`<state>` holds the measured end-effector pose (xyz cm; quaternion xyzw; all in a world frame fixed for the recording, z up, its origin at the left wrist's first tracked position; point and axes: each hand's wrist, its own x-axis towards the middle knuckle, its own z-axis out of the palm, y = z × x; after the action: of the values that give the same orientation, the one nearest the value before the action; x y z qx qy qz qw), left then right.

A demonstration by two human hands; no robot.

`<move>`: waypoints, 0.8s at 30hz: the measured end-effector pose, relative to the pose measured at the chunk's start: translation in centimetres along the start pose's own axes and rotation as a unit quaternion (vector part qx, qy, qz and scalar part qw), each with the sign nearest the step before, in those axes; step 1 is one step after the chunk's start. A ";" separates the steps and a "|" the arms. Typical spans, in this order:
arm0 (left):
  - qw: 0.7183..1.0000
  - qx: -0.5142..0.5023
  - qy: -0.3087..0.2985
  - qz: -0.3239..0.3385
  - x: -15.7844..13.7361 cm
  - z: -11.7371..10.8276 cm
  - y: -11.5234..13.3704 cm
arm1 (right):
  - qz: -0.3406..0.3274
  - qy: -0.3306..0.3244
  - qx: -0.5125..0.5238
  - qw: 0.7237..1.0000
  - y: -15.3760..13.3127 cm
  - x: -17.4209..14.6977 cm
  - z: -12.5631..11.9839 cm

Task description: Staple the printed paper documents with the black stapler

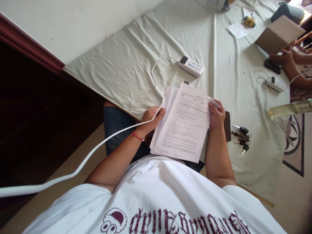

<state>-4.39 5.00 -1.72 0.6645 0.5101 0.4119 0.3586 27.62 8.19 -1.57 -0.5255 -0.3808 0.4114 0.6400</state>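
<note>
A stack of printed papers (182, 126) lies tilted between my two hands, over my lap and the table's near edge. My left hand (154, 117) pinches the stack's left side, thumb on top and fingers hidden beneath. With its thumb on the upper right corner of the top sheet, my right hand (216, 112) grips the other side. A white cable (102, 143) passes in front of my left wrist. Just right of my right hand rests a dark phone (227, 126), partly covered by the forearm.
A white power bank (191, 66) lies beyond the papers on the cloth-covered table (131, 61). Keys (242, 137) sit right of the phone. Farther right are a cardboard box (280, 34), a second white device (275, 84), a bottle (290, 109) and another person's hands (284, 58).
</note>
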 end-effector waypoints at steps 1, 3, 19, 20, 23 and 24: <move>1.000 0.001 -0.005 -0.002 0.0 0.0 0.1 | 0.003 -0.008 0.002 1.000 0.0 -0.1 0.1; 1.000 0.005 -0.014 -0.010 0.1 0.0 0.4 | 0.007 -0.028 0.002 1.000 0.1 -0.2 0.3; 0.992 -0.087 0.087 -0.031 -0.4 0.4 -0.8 | 0.013 0.005 -0.088 0.996 0.4 0.5 -0.2; 0.990 -0.100 0.093 -0.025 -0.4 0.5 -0.9 | 0.013 0.010 -0.094 0.995 0.5 0.5 -0.2; 0.987 -0.128 0.093 -0.014 -0.4 0.7 -1.2 | 0.011 0.014 -0.096 0.995 0.5 0.6 -0.3; 0.987 -0.131 0.090 -0.013 -0.4 0.8 -1.2 | 0.009 0.013 -0.094 0.995 0.4 0.6 -0.3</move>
<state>-4.23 4.81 -3.20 0.5654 0.4907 0.5286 0.4003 28.07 8.66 -1.99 -0.5923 -0.4048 0.3730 0.5883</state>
